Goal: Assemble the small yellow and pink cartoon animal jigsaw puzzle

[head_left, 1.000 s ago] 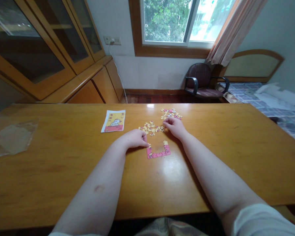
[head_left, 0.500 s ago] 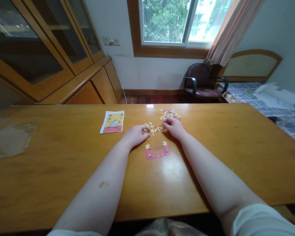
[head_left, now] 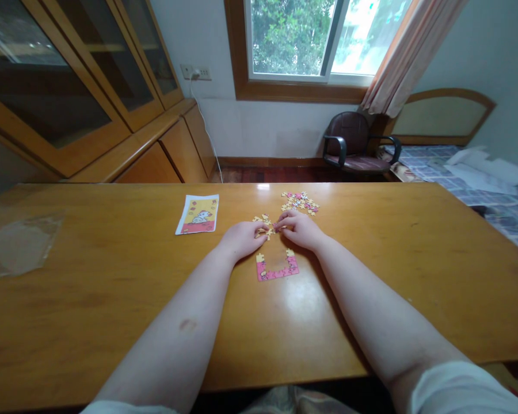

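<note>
My left hand (head_left: pixel 242 238) rests on the table with thumb and fingers curled around a yellow jigsaw piece at the near pile. Facing it, my right hand (head_left: pixel 301 229) has its fingertips on a small jigsaw piece at the right side of that same pile. Loose, mostly yellow jigsaw pieces (head_left: pixel 268 233) lie between the two hands, some hidden by the fingers. Nearer to me is a joined U-shaped puzzle border (head_left: pixel 278 273), pink along the bottom with a yellow piece atop each side. A second pile of jigsaw pieces (head_left: pixel 300 201) lies beyond my right hand.
A picture card (head_left: pixel 197 214) with a white animal on yellow and pink lies left of the pieces. A clear plastic bag (head_left: pixel 19 244) is at the left of the wooden table (head_left: pixel 125 247). Beyond stand a glass-door cabinet (head_left: pixel 112 123), an office chair (head_left: pixel 356 144) and a bed (head_left: pixel 440 158).
My right hand has moved left into the near pile, closer to my left hand. The left hand has shifted slightly right. The joined border and the card lie as before.
</note>
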Tool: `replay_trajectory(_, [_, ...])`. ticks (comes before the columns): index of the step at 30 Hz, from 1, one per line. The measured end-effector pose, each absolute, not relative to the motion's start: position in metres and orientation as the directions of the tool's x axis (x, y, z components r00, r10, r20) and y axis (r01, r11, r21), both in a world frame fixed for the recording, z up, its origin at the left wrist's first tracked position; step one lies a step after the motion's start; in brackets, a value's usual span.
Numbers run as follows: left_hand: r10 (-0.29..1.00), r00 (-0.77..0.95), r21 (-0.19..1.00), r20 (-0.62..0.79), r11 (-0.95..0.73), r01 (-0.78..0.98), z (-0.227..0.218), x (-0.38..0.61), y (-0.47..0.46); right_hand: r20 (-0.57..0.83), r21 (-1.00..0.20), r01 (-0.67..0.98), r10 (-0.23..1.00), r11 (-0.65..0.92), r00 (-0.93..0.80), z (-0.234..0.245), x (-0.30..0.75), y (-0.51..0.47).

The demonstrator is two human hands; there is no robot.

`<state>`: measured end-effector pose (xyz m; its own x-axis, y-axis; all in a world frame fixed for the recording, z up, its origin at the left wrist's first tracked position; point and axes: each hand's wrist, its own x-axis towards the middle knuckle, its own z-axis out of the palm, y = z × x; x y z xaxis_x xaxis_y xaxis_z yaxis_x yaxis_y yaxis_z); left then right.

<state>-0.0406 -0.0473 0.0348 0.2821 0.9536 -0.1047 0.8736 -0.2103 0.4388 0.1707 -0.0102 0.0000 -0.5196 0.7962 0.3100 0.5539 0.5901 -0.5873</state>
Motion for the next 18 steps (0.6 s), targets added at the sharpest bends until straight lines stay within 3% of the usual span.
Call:
replay_trajectory(9, [0.965,0.247,0.459,-0.089,-0.181,0.87,0.035,-0.042,-0.046,0.286,-0.56,0.583,0.798,0.589,-0.531,0.004,0.17,-0.013])
replay_trajectory(18, [0.999,-0.038,0.56,-0.021,0.043,0.827,0.033,-0.053,-0.035,0.27,-0.574,0.586,0.807,0.572,-0.525,0.001,0.17,-0.011])
